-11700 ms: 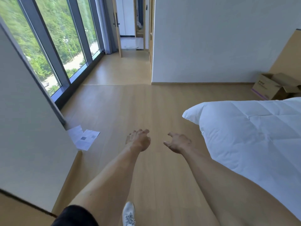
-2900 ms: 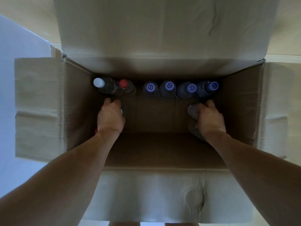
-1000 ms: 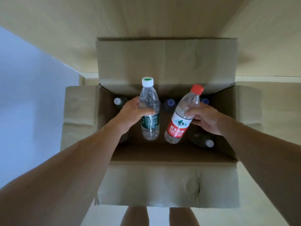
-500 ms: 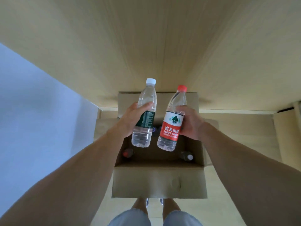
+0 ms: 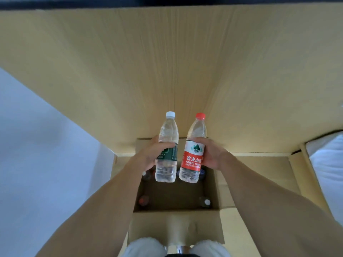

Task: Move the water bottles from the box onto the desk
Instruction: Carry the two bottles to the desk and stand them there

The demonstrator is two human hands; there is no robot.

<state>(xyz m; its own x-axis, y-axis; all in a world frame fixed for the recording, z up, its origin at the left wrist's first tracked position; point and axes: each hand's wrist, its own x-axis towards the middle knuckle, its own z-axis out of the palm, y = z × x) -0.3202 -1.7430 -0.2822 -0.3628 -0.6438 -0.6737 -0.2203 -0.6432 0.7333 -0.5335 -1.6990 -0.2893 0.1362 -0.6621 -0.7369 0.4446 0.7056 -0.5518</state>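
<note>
Both arms outstretched, left hand [image 5: 148, 156] grasps white-capped bottle [image 5: 168, 145], right hand [image 5: 211, 154] red-capped bottle [image 5: 194, 151].

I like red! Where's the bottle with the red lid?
The red-capped bottle is mid-frame in the right hand, beside the white-capped bottle, above the open box.

the left hand [image 5: 148, 156] holds a clear water bottle [image 5: 167, 149] with a white cap [image 5: 170, 114] and a dark green label [image 5: 169, 153]. the right hand [image 5: 211, 154] holds another clear bottle [image 5: 194, 151] — red cap [image 5: 200, 115], red and white label [image 5: 193, 156] with white letters and a small green mountain mark. the cardboard box [image 5: 176, 229] is plain brown, darker inside. down in it sit a red cap [image 5: 143, 200] and a white cap [image 5: 207, 202]. the wooden board [image 5: 167, 62] behind is light yellow-brown with thin straight grain lines.
</note>
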